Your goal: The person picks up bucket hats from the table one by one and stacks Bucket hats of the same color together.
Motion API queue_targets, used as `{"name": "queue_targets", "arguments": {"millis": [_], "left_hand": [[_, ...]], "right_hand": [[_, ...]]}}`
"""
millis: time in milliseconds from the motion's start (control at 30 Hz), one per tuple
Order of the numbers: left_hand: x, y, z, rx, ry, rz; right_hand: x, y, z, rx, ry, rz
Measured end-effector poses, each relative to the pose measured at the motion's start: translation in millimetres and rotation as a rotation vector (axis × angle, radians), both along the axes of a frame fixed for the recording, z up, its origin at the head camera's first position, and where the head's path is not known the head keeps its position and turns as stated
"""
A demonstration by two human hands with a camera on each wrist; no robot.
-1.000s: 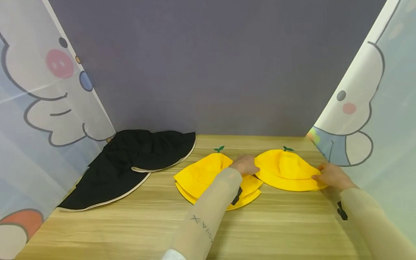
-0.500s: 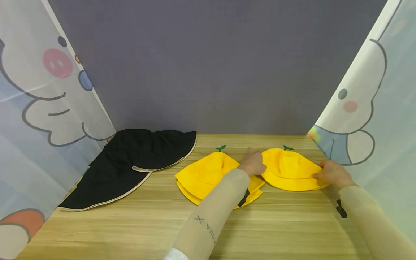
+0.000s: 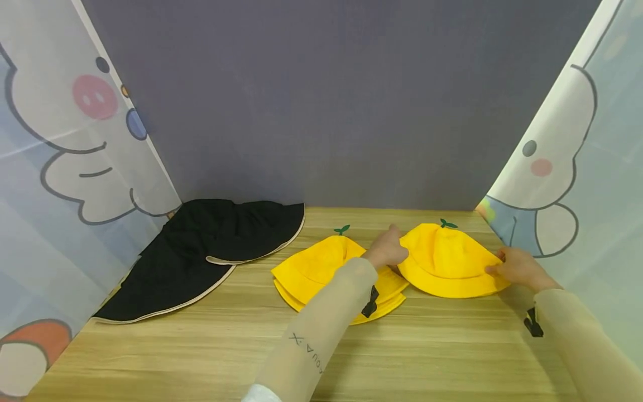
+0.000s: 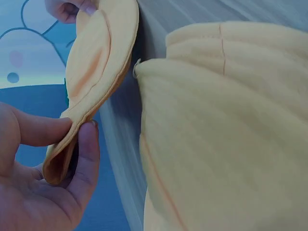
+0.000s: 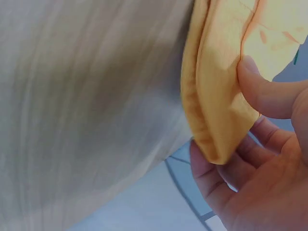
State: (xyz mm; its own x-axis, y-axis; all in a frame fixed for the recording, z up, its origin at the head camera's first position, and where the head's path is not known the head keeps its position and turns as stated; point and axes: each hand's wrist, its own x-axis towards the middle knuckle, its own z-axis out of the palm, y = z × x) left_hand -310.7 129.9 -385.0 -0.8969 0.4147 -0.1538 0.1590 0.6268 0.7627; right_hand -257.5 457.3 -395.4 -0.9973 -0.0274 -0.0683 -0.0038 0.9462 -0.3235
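A yellow bucket hat (image 3: 449, 262) with a green sprout on its crown is folded flat on the right of the table. My left hand (image 3: 389, 248) pinches its left end. At the opposite end, my right hand (image 3: 522, 269) grips the brim corner. In the left wrist view, the thumb and fingers of the left hand (image 4: 48, 163) hold the folded edge of the hat (image 4: 91, 72). The right wrist view has the right hand (image 5: 269, 154) with its thumb on top of the hat (image 5: 221, 96) and fingers beneath.
Other yellow hats (image 3: 311, 268) lie stacked left of the held one, partly behind my left sleeve (image 3: 321, 329). Two black hats (image 3: 191, 262) with pale edging overlap at the back left. A grey wall (image 3: 341, 106) stands behind the wooden table (image 3: 191, 357), with printed cartoon panels at both sides.
The held yellow hat is raised slightly, its crown and sprout now a little higher. My left hand shifted right, then back slightly left. The stacked and black hats stay in place.
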Motion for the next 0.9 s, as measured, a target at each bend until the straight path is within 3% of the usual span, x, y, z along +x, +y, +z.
{"name": "queue_targets", "arguments": {"millis": [167, 400, 767, 900], "left_hand": [[-2.9, -13.9, 4.4, 0.049, -0.052, 0.005], [-13.2, -46.5, 9.2, 0.16, -0.046, 0.007], [-16.3, -88.9, 11.8, 0.069, 0.028, -0.002], [-16.1, -106.0, 17.6, 0.059, 0.055, -0.02]], "right_hand": [[-4.1, -6.1, 3.3, 0.019, 0.022, 0.042], [-10.4, -23.2, 12.6, 0.005, 0.05, 0.09], [-18.6, -58.1, 19.4, -0.072, 0.089, 0.168], [-17.8, -71.4, 24.5, -0.091, 0.037, 0.153]]}}
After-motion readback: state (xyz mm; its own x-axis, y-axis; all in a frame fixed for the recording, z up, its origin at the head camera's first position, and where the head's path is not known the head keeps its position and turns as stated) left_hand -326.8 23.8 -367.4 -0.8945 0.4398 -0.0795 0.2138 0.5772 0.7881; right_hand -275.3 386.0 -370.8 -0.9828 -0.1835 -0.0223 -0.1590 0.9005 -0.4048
